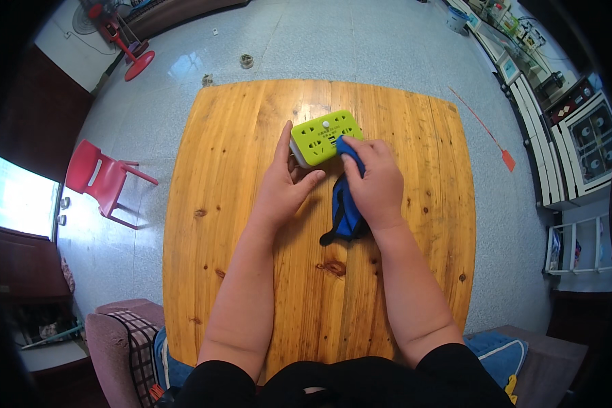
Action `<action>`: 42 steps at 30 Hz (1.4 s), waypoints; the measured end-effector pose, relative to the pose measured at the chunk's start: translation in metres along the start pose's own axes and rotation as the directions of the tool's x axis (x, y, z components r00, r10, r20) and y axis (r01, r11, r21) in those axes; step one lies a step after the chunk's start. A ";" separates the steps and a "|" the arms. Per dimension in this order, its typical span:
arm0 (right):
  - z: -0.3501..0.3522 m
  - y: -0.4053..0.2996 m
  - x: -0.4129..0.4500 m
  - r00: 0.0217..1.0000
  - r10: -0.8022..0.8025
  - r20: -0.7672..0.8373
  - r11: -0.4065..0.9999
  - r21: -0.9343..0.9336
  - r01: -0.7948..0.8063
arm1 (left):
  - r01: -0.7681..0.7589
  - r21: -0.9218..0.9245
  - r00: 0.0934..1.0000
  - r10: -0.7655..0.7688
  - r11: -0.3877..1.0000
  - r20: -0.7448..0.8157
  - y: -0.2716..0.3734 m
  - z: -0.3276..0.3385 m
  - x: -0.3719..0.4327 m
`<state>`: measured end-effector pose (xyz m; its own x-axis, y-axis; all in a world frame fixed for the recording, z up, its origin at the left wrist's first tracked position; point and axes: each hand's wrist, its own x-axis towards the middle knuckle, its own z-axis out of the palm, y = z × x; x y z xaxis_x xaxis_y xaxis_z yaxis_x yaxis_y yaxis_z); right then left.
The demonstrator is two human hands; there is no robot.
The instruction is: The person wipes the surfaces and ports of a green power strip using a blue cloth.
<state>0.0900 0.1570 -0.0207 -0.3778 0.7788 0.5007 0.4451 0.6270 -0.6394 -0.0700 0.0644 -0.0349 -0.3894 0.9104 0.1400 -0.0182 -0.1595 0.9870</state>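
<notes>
A green and white power socket block [319, 140] with several outlets and a white button is held tilted above the wooden table [311, 285]. My left hand [288, 181] grips its left end, fingers behind it and the thumb at its lower edge. In my right hand [375, 176] a blue cloth [348, 217] with black edging is pinched between thumb and fingers. The top of the cloth touches the block's face near its lower right edge, beside the USB ports. The rest of the cloth hangs down towards the tabletop.
Left of the table stands a red plastic chair [99, 176], with a red standing fan [132, 58] farther back. A red fly swatter [507, 159] lies on the floor at the right, near a white cabinet [535, 137]. Cushioned seats [109, 347] flank the near edge.
</notes>
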 end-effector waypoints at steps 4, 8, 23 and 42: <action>0.006 -0.011 -0.004 0.978 -0.170 0.120 0.973 0.180 0.147 | 0.048 -0.021 0.999 -0.048 0.999 -0.003 -0.004 -0.006 0.002; 0.011 -0.010 -0.007 0.984 -0.153 0.087 0.975 0.177 0.136 | 0.006 0.013 1.000 -0.005 1.000 -0.022 -0.004 -0.003 0.001; 0.005 -0.007 -0.004 0.997 -0.049 0.065 0.988 0.149 0.039 | 0.027 0.081 0.999 -0.026 0.996 -0.025 -0.002 -0.002 0.001; -0.003 0.013 0.004 0.995 0.062 -0.081 0.993 -0.095 -0.070 | 0.048 0.165 0.998 -0.042 0.985 -0.041 0.000 -0.001 0.002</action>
<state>0.0963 0.1685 -0.0254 -0.2824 0.8151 0.5059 0.5454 0.5702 -0.6143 -0.0713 0.0661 -0.0347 -0.4254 0.9000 0.0950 0.1150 -0.0504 0.9921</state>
